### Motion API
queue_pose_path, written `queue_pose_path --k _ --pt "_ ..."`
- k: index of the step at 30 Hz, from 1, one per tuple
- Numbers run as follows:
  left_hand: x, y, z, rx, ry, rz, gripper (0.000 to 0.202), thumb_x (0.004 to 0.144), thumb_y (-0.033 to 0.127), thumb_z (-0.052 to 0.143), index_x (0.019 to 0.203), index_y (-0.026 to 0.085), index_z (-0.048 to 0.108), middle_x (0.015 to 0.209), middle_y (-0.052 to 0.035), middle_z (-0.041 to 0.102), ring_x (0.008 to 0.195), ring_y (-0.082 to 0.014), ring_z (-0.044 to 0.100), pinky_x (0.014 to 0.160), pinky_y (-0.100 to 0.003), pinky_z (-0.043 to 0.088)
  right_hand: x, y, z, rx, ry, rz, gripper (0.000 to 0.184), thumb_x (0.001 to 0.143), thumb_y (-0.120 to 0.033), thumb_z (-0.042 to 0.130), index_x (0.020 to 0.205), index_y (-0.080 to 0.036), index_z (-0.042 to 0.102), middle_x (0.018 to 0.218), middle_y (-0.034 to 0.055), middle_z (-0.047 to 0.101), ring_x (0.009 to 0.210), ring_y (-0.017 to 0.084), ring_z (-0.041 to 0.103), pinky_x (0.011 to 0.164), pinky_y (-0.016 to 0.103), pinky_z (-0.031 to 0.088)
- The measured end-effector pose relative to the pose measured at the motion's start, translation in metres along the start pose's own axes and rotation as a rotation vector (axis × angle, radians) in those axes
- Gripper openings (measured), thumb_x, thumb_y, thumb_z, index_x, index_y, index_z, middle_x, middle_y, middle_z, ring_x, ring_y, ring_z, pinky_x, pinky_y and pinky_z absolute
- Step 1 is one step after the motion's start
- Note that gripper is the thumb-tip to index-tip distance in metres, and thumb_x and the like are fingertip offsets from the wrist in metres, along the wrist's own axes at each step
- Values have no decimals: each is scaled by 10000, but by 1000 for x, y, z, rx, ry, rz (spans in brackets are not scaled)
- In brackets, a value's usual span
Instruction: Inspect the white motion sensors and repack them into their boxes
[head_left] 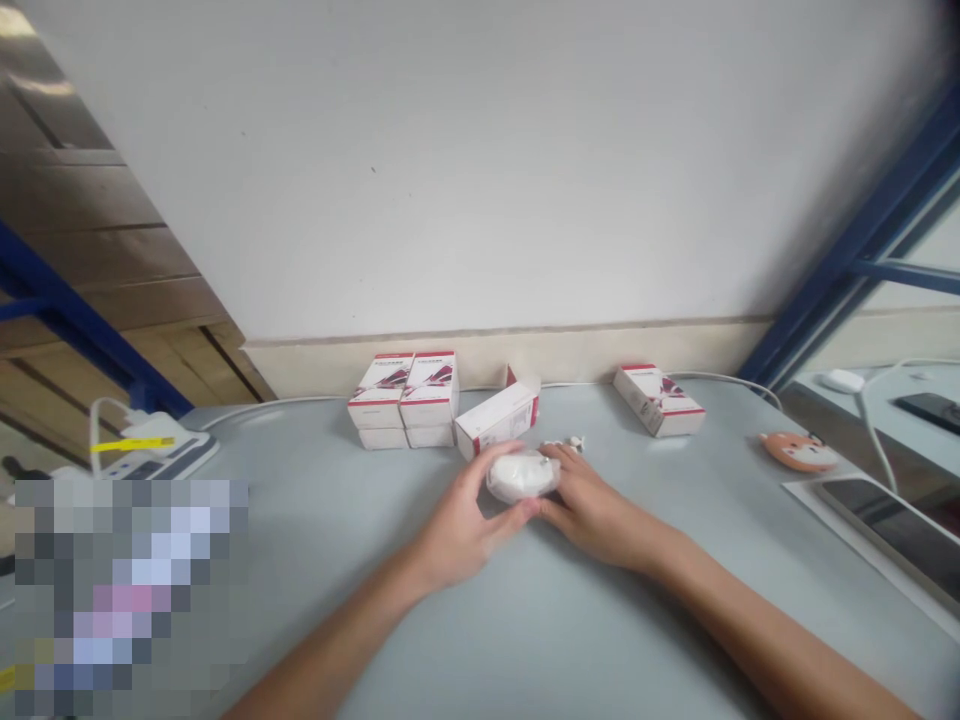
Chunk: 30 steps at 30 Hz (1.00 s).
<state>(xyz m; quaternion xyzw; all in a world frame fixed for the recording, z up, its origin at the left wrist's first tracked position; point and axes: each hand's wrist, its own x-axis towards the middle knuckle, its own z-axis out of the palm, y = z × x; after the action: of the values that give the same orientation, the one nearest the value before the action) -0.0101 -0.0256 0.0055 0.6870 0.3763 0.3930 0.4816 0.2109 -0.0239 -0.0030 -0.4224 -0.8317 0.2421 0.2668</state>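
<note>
A white, rounded item in clear plastic wrap (521, 476) sits between both hands at the middle of the grey table; what is inside the wrap I cannot make out. My left hand (472, 520) curls round its left side, thumb along the near edge. My right hand (592, 505) grips its right end with fingers bent. Just behind lies a white and red carton (496, 418) on its side, its end flap raised. Some small white pieces (575, 443) lie beyond my right fingers, too small to name.
Several white and red boxes (403, 392) stand stacked by the wall, and another box (660, 399) lies back right. An orange animal-faced object (799, 451) and a dark phone (885, 520) are at right. A power strip (161, 455) with cables sits left. Blue frame posts flank the table.
</note>
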Motion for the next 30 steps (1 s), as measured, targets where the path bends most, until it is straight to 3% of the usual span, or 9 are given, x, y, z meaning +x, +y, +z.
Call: queue_pose_path --k 6,9,12,18,24,26,28,30 --pt "9 -14 0 9 2 -73 534 839 451 861 1304 254 689 1317 -87 745 1268 -309 648 1098 -404 485 -1 0 4 -71 -29 12 293 1029 -486 632 1168 -227 638 1202 131 622 1139 328 555 992 524 499" --pt "9 -15 3 34 27 -103 509 792 415 900 1241 248 726 1261 -76 775 1205 -305 679 1050 -397 512 0 -1 5 -84 -8 5 155 1019 -352 639 1088 -213 639 1179 132 624 1116 317 558 980 507 495" --pt "7 -9 4 8 106 -105 441 813 428 880 1183 223 755 1179 -80 801 1128 -291 713 1009 -383 535 1 -3 2 -5 9 -8 74 998 -277 641 1041 -217 640 1128 108 653 1065 290 582 962 467 495" --pt "8 9 -5 -396 366 -146 487 812 550 862 1092 166 757 1052 -90 805 997 -259 745 831 -311 580 3 -10 -4 372 -33 100 239 1066 -399 537 952 -218 644 919 34 678 826 206 596 756 334 478" --pt "12 22 -10 -805 293 -168 500 917 441 797 1340 196 689 1323 -113 751 1294 -298 674 1096 -402 543 8 -16 -4 521 119 195 389 1075 -557 510 911 -218 610 827 8 613 796 178 571 749 313 446" --pt "13 25 -9 -855 303 -188 494 941 440 773 1361 198 676 1376 -120 728 1355 -303 637 1110 -406 538 6 -18 -5 608 149 226 435 1056 -638 503 979 -223 607 837 9 618 804 184 592 771 324 468" --pt "13 27 -8 -861 328 -177 484 951 431 767 1369 207 668 1410 -111 710 1395 -290 606 1093 -377 546 3 -20 -6 714 121 254 516 1039 -715 462 1202 -241 586 920 25 666 849 203 644 840 364 505" --pt "12 27 -6 -844 332 -142 496 946 410 781 1387 221 655 1423 -100 703 1401 -281 600 1079 -362 550 0 -23 -3 805 32 271 636 1030 -762 411 1435 -274 457 1003 42 707 883 222 692 916 421 523"
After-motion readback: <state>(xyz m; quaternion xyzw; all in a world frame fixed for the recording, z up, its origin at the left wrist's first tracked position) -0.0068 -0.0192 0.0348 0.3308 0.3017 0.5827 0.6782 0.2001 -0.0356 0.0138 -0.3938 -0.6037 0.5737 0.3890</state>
